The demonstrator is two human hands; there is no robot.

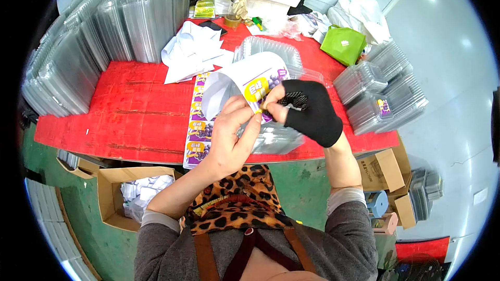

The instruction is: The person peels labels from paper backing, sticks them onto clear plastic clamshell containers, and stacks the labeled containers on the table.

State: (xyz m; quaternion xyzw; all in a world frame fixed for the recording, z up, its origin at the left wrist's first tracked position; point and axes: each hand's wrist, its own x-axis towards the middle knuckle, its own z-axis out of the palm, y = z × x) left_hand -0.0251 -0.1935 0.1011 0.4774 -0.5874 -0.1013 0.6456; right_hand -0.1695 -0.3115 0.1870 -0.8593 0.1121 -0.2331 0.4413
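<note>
Both hands meet over the front of the red table. My bare left hand (233,134) pinches the lower edge of a curled label sheet (221,91) printed with purple grapes and yellow patches. My right hand (314,113), in a black fingerless glove, grips the same sheet from the right, thumb and finger close to the left fingertips. Beneath the sheet and hands, clear plastic containers (276,143) are partly hidden. More printed label sheets (198,131) lie flat to the left of them.
Tall stacks of clear trays (67,75) line the left side. Clear boxes (364,78) and a green bag (344,45) are at the right. Crumpled white paper (191,47) lies behind the labels. A cardboard box (112,198) of paper scraps stands below the table's front edge (130,159).
</note>
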